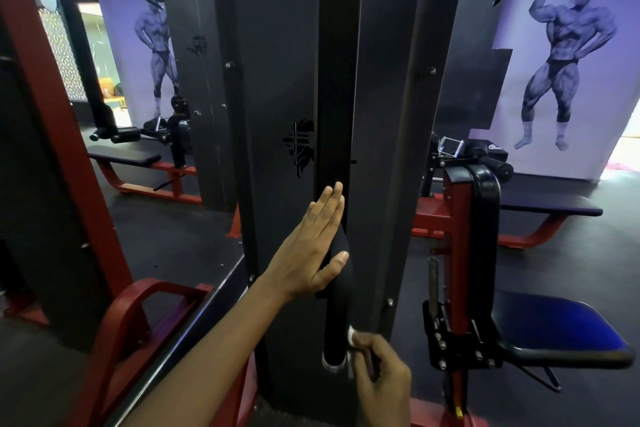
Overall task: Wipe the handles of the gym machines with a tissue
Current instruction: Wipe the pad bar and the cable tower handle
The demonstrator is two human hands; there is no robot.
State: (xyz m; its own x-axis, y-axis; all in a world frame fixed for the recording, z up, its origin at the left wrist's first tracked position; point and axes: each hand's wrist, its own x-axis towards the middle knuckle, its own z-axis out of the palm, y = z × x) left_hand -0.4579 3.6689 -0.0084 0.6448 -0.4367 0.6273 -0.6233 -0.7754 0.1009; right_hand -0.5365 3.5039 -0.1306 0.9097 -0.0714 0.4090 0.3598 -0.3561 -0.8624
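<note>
While the view looks forward and down at both hands, the parts read as follows.

Right fingers: curled, pinching a small white crumpled tissue (350,337) against the lower right side of a black padded upright handle (338,308).
Right hand (381,374): just beside the handle's bottom end, forearm leaving at the lower edge.
Left fingers (329,204): straight and together, laid flat on the handle's upper part; thumb (337,262) spread apart, pressing the handle's front.
Left hand (311,250): above the right hand, forearm running to lower left.
Handle: hangs in front of a tall black metal machine column (277,114).
Containers: none can be made out.
Surroundings: blue padded seat (554,329) on a red frame (457,236), right; black flat bench (124,156), far left; purple wall with a bodybuilder mural (561,55).
</note>
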